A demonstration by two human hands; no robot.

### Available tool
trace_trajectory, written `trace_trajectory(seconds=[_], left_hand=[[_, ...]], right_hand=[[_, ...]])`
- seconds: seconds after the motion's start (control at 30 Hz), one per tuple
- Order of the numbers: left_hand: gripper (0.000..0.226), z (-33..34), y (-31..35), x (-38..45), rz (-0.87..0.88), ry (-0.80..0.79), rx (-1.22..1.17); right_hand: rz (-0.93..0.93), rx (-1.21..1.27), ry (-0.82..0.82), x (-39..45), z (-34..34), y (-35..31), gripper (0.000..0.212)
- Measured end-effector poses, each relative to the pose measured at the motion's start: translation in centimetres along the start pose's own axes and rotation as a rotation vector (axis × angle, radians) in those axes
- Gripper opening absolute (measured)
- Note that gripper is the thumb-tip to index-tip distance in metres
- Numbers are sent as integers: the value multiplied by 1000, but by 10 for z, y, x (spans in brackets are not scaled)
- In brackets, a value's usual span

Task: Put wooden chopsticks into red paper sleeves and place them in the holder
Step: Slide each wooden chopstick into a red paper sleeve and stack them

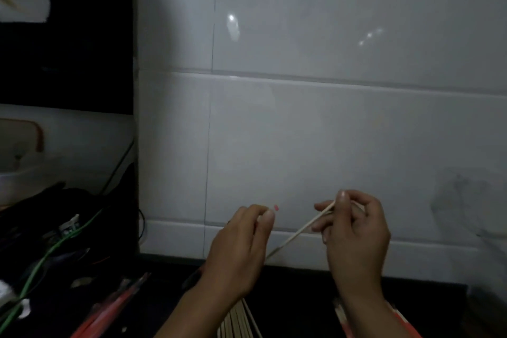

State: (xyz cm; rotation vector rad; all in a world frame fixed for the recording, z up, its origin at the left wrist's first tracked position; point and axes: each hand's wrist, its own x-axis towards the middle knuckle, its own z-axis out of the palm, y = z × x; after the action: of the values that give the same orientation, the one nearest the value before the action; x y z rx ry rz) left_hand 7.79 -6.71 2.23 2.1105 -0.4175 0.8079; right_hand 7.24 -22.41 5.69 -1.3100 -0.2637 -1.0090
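My right hand [354, 233] pinches the upper end of a pale wooden chopstick [299, 233] that slants down-left toward my left hand. My left hand [238, 250] has its fingers closed on a red paper sleeve [276, 207]; only a small red tip shows above the thumb, and the rest is hidden behind the hand. The chopstick's lower end disappears behind the left hand. A bundle of bare wooden chopsticks [238, 321] lies on the dark counter below my wrists. Red sleeves [115, 307] lie at lower left. More red paper [406, 324] lies under my right forearm. No holder shows.
A white tiled wall [301, 118] stands directly ahead. The dark counter [296, 291] runs along its base. At the left lie green and black cables [49, 252] and dark clutter, with a pale container [16, 173] behind them.
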Motion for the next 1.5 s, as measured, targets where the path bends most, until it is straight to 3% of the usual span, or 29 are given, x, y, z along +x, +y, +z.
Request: trace_trajectory(seconds=[0.1, 0.5, 1.07, 1.5], left_hand=[[36, 10, -18, 4, 54, -63, 65], [32, 7, -18, 7, 167, -20, 101], [41, 5, -11, 5, 234, 10, 126], [28, 3, -7, 4, 253, 5, 141]], right_hand=[[38, 44, 36, 20, -9, 1, 12], [60, 200, 260, 65, -46, -8, 13], [103, 226, 187, 56, -36, -11, 14], [120, 240, 178, 53, -35, -13, 14]])
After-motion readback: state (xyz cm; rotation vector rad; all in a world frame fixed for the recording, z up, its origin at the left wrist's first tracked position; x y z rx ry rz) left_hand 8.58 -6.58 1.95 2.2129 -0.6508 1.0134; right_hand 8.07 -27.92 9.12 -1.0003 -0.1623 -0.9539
